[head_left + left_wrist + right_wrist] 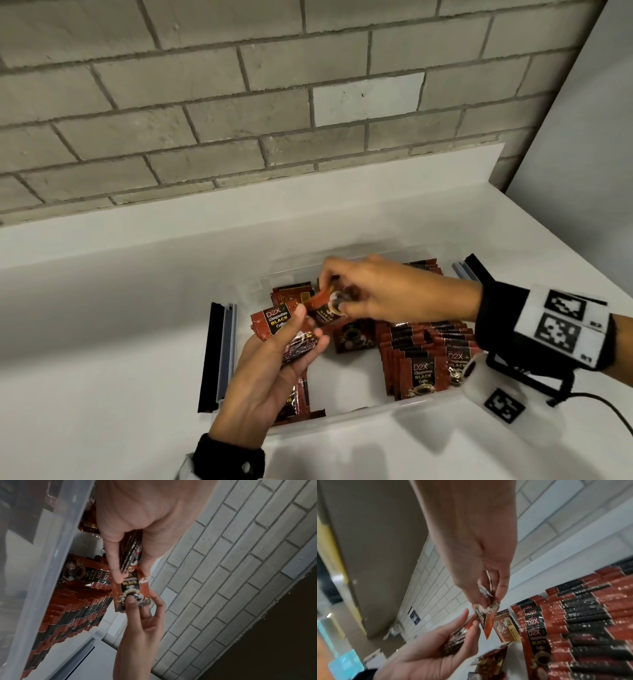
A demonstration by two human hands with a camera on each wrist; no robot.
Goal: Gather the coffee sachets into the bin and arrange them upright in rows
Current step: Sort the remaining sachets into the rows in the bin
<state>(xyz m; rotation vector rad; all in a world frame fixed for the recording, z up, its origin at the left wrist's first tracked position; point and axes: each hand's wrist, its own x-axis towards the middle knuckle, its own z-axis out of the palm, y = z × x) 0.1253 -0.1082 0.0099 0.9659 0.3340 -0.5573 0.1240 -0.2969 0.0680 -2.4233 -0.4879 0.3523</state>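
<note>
A clear plastic bin [342, 421] stands on the white counter. Its right side holds rows of upright red-and-black coffee sachets [421, 359] [72, 615] [573, 628]. Loose sachets [291, 291] lie flat at its back left, and one more [352, 337] in the middle. Above the bin's left part, my left hand [301, 329] [132, 573] [467, 622] grips a small stack of sachets [274, 322] [132, 551] [453, 642]. My right hand [335, 291] [137, 604] [488, 599] pinches a single sachet [323, 303] [132, 592] [488, 616] right at that stack's end.
Black and grey rails lie on the counter left of the bin [219, 356] and at its back right [469, 267]. A grey brick wall [239, 102] rises behind the counter. A black cable [599, 401] trails from my right wrist.
</note>
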